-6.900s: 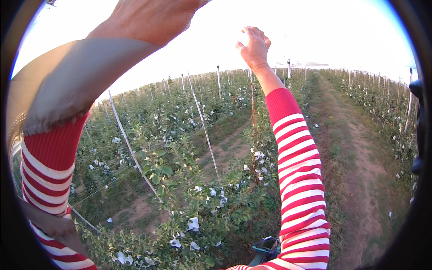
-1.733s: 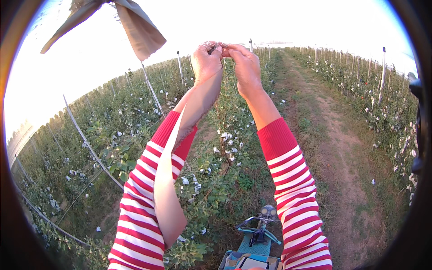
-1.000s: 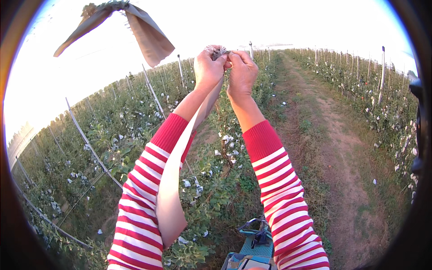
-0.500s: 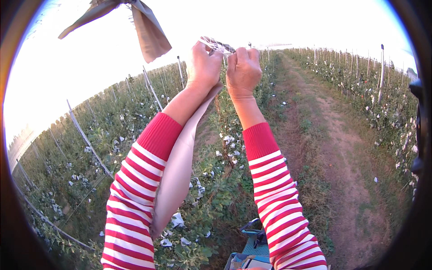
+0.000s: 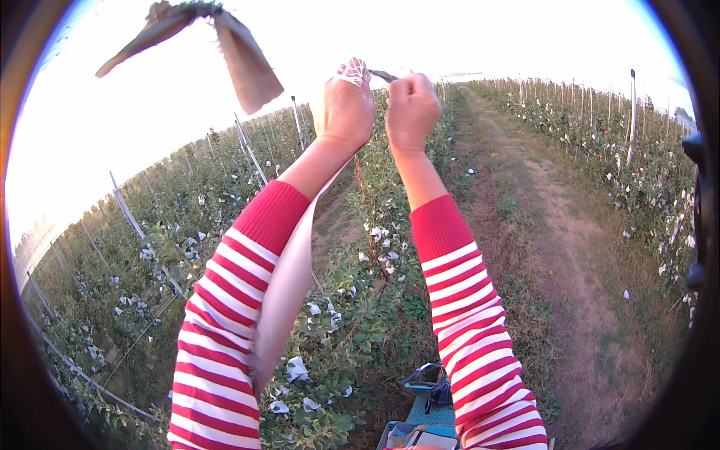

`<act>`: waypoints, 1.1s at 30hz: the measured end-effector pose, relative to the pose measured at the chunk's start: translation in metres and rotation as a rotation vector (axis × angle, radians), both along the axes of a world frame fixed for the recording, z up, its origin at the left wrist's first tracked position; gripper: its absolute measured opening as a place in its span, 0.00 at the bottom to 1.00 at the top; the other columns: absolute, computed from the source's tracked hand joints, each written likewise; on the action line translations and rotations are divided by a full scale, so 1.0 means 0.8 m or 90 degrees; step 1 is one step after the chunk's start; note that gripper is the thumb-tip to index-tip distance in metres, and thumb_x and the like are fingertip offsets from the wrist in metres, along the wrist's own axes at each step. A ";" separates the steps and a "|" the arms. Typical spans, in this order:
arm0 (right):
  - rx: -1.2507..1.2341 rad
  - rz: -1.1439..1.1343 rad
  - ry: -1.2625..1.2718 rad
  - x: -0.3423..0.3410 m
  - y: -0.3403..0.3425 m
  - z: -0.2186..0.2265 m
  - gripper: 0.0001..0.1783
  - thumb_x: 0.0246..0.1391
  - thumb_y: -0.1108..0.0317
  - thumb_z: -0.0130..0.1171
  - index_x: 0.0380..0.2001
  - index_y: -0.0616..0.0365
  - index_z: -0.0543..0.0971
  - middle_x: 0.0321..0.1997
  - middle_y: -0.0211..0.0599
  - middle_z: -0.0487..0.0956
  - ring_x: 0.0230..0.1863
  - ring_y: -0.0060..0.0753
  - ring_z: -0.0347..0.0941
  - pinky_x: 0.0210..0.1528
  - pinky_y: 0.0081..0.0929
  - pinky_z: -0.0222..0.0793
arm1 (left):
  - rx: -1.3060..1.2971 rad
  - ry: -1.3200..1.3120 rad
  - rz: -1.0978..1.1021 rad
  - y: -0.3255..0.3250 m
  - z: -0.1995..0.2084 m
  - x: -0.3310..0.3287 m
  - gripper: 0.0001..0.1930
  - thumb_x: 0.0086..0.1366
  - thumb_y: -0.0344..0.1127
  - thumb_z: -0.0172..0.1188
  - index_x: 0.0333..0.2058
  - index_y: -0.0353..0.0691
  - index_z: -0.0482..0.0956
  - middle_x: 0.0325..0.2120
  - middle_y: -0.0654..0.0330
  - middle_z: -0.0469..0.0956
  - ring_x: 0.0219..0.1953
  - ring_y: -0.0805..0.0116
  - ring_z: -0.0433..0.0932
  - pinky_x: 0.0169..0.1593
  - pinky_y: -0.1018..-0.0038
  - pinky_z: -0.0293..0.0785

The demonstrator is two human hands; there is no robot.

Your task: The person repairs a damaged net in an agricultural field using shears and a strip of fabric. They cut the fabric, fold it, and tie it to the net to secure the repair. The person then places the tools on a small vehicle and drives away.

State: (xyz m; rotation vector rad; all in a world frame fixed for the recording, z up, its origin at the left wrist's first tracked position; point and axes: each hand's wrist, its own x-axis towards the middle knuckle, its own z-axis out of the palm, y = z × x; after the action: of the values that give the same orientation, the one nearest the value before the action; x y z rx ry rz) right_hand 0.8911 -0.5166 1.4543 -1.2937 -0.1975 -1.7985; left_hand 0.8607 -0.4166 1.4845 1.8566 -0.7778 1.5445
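Observation:
Both my hands are raised in front of me above the plant rows, close together. White netting [image 5: 352, 72] shows at the curled fingers of my left hand [image 5: 343, 112]. A small dark strip [image 5: 384, 76] spans the gap to my right hand [image 5: 412, 112], whose fingers are closed at its end; what the strip is cannot be made out. Beneath my left wrist a long pale pinkish cloth [image 5: 289, 292] hangs down along the inner side of the striped sleeve [image 5: 225, 322]. My fingertips are mostly hidden behind the hands.
A brownish cloth [image 5: 247, 71] with two tails hangs at the upper left. Leafy rows [image 5: 360, 322] with white scraps and posts [image 5: 631, 116] flank a dirt path [image 5: 555, 247]. Low in front is a teal surface [image 5: 422, 411] with a dark blue object [image 5: 435, 386] on it.
My right hand has moved slightly right, away from the left. The white netting has drawn in against my left fingers, and the dark strip shows between the hands.

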 end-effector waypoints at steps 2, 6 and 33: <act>0.108 0.133 0.025 0.012 -0.015 0.010 0.07 0.50 0.75 0.51 0.20 0.63 0.73 0.22 0.37 0.78 0.21 0.25 0.74 0.25 0.23 0.72 | -0.046 0.033 -0.019 0.001 -0.004 0.008 0.07 0.67 0.32 0.52 0.33 0.35 0.74 0.23 0.56 0.77 0.29 0.68 0.77 0.35 0.67 0.70; 0.173 0.347 0.027 -0.017 -0.010 0.004 0.07 0.53 0.77 0.49 0.22 0.64 0.72 0.25 0.39 0.80 0.23 0.24 0.77 0.25 0.20 0.74 | -0.141 0.130 -0.050 0.008 0.021 0.011 0.08 0.66 0.32 0.54 0.32 0.32 0.74 0.23 0.56 0.77 0.29 0.69 0.76 0.34 0.67 0.70; -0.516 -0.039 -0.063 -0.039 0.033 0.040 0.14 0.53 0.73 0.55 0.41 0.45 0.80 0.34 0.26 0.75 0.36 0.30 0.76 0.35 0.28 0.76 | -0.142 0.523 -0.469 0.093 0.031 -0.023 0.14 0.71 0.39 0.49 0.25 0.42 0.71 0.15 0.71 0.65 0.11 0.84 0.57 0.15 0.84 0.51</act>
State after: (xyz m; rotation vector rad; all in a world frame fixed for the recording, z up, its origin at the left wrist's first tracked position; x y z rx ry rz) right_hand 0.8596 -0.4901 1.4866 -1.7576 -1.0322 -1.9036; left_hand 0.8427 -0.3421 1.5093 1.5572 -0.7157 0.3333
